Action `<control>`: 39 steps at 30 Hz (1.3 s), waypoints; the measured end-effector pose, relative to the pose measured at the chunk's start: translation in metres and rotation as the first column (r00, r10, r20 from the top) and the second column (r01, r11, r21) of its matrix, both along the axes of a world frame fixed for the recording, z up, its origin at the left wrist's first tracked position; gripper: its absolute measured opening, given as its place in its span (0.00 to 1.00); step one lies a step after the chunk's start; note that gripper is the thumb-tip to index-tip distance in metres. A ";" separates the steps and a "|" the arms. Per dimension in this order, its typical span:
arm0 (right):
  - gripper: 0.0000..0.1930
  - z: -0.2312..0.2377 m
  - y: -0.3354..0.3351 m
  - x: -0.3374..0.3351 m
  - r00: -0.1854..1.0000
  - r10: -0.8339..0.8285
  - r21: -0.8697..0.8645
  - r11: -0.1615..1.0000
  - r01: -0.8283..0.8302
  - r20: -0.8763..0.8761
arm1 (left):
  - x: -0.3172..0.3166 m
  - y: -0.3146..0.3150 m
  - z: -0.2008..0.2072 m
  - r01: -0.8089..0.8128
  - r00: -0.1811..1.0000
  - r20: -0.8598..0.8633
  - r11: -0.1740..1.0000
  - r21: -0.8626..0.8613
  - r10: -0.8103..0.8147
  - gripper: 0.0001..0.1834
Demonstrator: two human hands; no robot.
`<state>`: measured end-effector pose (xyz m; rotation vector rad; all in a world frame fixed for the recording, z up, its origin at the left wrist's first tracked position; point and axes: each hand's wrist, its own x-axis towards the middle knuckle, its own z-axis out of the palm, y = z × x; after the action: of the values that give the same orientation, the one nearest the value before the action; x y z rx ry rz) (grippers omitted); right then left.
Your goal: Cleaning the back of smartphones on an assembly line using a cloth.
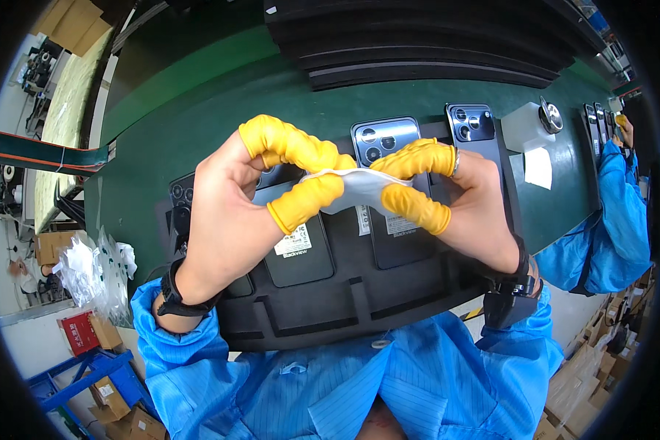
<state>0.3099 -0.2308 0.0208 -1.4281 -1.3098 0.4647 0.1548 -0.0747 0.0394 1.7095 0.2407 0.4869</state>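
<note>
Left hand (231,213) and right hand (462,202), both pinched shut on white cloth (359,189) between them; 4 phones (385,139) on black tray (345,301) beneath.

Head view: looks steeply down from the wearer's head, close above a black tray (330,308) on a green bench (198,110).
Edges: fisheye bends them.

Matt yellow rubber finger cots (301,150) pinch a soft white cloth wipe (356,189); glossy dark-backed phones (385,139) lie in a matt black plastic tray (345,308).

A long green conveyor belt (198,110) runs past stacked cardboard boxes (121,411) on the floor.
</note>
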 end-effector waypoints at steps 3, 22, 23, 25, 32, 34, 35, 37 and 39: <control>0.11 -0.002 -0.001 0.000 0.999 -0.026 0.015 1.000 0.026 -0.039 | 0.000 0.000 0.000 0.006 1.000 -0.013 1.000 -0.006 -0.006 0.13; 0.08 -0.003 -0.001 0.002 0.996 -0.067 0.041 0.997 0.069 -0.061 | 0.002 0.004 -0.004 -0.003 0.996 0.086 0.993 -0.116 0.013 0.14; 0.08 -0.002 -0.001 0.002 0.996 -0.071 0.046 0.996 0.074 -0.060 | 0.003 0.004 -0.003 0.004 0.997 0.075 0.992 -0.125 0.006 0.15; 0.08 0.001 -0.003 0.001 0.992 -0.069 0.008 0.998 0.070 -0.105 | 0.003 0.004 -0.005 0.023 0.996 0.089 0.987 -0.160 -0.009 0.15; 0.08 0.003 -0.004 0.000 0.983 -0.065 -0.022 0.998 0.062 -0.172 | 0.003 0.004 -0.009 -0.033 0.994 0.103 0.992 -0.123 0.046 0.16; 0.08 0.003 -0.004 0.000 0.983 -0.063 -0.024 0.998 0.060 -0.174 | 0.003 0.003 -0.008 -0.049 0.992 0.109 0.991 -0.125 0.063 0.16; 0.08 0.004 -0.004 -0.001 0.982 -0.063 -0.026 0.998 0.060 -0.176 | 0.003 0.003 -0.008 -0.063 0.990 0.115 0.990 -0.127 0.078 0.17; 0.08 0.004 -0.004 0.000 0.983 -0.065 -0.032 0.998 0.060 -0.170 | 0.003 0.003 -0.008 -0.060 0.989 0.126 0.990 -0.125 0.076 0.18; 0.08 0.004 -0.005 0.000 0.984 -0.065 -0.037 0.998 0.059 -0.164 | 0.003 0.003 -0.006 -0.058 0.988 0.137 0.991 -0.122 0.075 0.19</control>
<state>0.3099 -0.2359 0.0244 -1.4212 -1.1268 0.5523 0.1581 -0.0722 0.0332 1.5484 0.2204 0.6285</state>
